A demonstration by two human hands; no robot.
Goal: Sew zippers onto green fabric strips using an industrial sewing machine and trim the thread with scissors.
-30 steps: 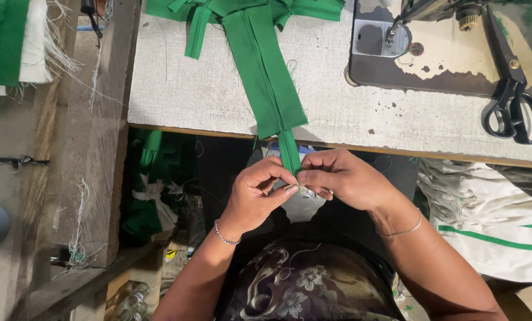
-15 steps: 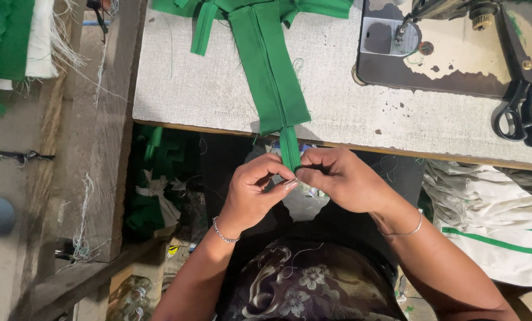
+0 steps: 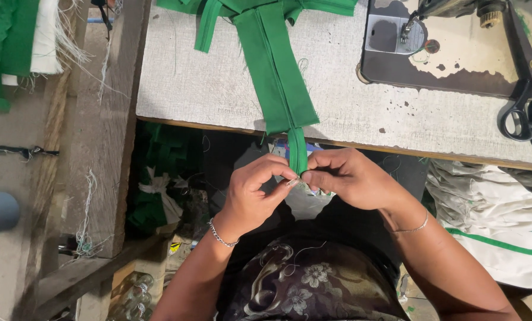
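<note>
Nearest the viewer, both hands meet just below the bench edge, above the lap of a floral-print garment (image 3: 313, 285). The left hand (image 3: 251, 193) has its grip pressed together: thumb and forefinger pinch the lower end of a narrow green strap (image 3: 297, 151). The right hand (image 3: 349, 178) meets it from the opposite side, fingertips closed on the same strap end, so the two grips touch at one point. A small pale object sits between the fingertips; its kind cannot be told. Each wrist carries a thin bracelet.

The strap hangs straight down from the bench edge into the grips. Above the edge it joins a wider folded green fabric band (image 3: 275, 71), which lies flat on the bench (image 3: 189, 83) and runs away from the viewer to a bundle of green pieces at the far edge.

To the right, beside the lap, a white sack (image 3: 492, 226) with a green stripe rests low. To the left, under the bench, green and white scraps (image 3: 159, 190) are piled, with clear bottles (image 3: 129, 294) lower down.

Farther out on the bench, right of the band, stands the dark base of a sewing machine (image 3: 456, 53), its paint worn to pale patches. Black-handled scissors (image 3: 527, 101) lie at its right end. At the far left, green and white frayed cloth (image 3: 16, 41) lies on a wooden plank.
</note>
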